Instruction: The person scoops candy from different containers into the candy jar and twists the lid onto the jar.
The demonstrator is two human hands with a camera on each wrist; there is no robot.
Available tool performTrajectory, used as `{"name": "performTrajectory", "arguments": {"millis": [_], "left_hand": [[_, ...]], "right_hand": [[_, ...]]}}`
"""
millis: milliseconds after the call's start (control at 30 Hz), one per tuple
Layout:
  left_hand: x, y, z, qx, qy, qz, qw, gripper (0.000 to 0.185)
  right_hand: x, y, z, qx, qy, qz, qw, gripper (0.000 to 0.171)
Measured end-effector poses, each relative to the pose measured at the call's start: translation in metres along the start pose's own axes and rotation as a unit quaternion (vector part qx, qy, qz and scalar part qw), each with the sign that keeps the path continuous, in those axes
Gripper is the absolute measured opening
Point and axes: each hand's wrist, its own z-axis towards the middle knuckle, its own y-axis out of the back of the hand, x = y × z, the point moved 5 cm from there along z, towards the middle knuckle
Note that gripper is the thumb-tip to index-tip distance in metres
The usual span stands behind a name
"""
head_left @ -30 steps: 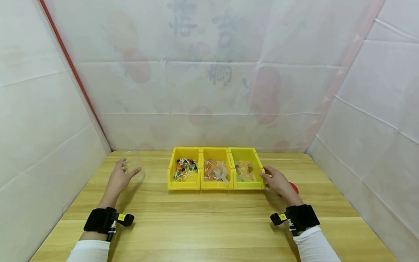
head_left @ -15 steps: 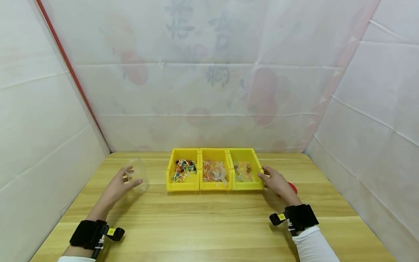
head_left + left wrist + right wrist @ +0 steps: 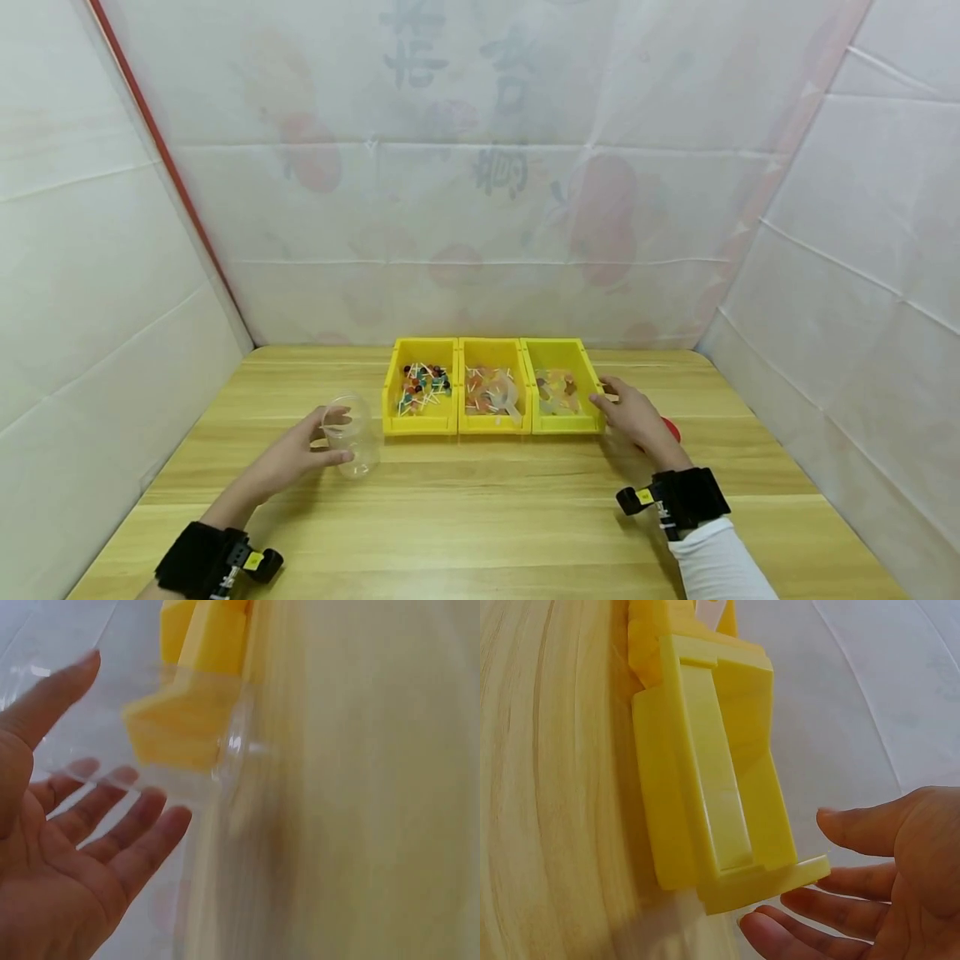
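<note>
My left hand (image 3: 294,457) grips a clear plastic cup (image 3: 356,437) between thumb and fingers, to the left of the bins. In the left wrist view the see-through cup (image 3: 180,727) lies sideways across the picture, the thumb on one side and the fingers on the other. At the far end of the row, my right hand (image 3: 633,417) rests against the outer side of the right yellow bin (image 3: 570,425). The right wrist view has its fingers (image 3: 840,911) fairly straight along that bin's wall, with the thumb held apart from it.
The left bin (image 3: 422,426) holds lollipops with coloured heads. In the middle bin (image 3: 497,426), a translucent scoop (image 3: 506,396) lies on more sticked sweets. Gummy-like pieces (image 3: 557,392) fill the right bin. A red round object (image 3: 672,429) is partly hidden behind the right wrist.
My left hand has carried the cup rightward and nearer to me, from the table's back left toward the bins. My right hand has stayed at the right bin.
</note>
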Motion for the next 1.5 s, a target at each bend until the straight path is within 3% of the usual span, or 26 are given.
{"name": "performTrajectory", "arguments": {"millis": [300, 967, 1500], "left_hand": [[-0.018, -0.024, 0.003, 0.057, -0.045, -0.037, 0.9966, 0.068], [-0.051, -0.076, 0.019, 0.149, -0.099, -0.098, 0.9791, 0.065], [-0.081, -0.116, 0.023, 0.210, -0.123, -0.087, 0.9659, 0.069]], "right_hand": [[0.006, 0.004, -0.004, -0.012, 0.009, -0.037, 0.999, 0.066], [0.037, 0.008, -0.015, -0.056, 0.066, -0.060, 0.994, 0.056], [0.071, -0.013, -0.027, -0.046, 0.124, -0.048, 0.990, 0.048]]}}
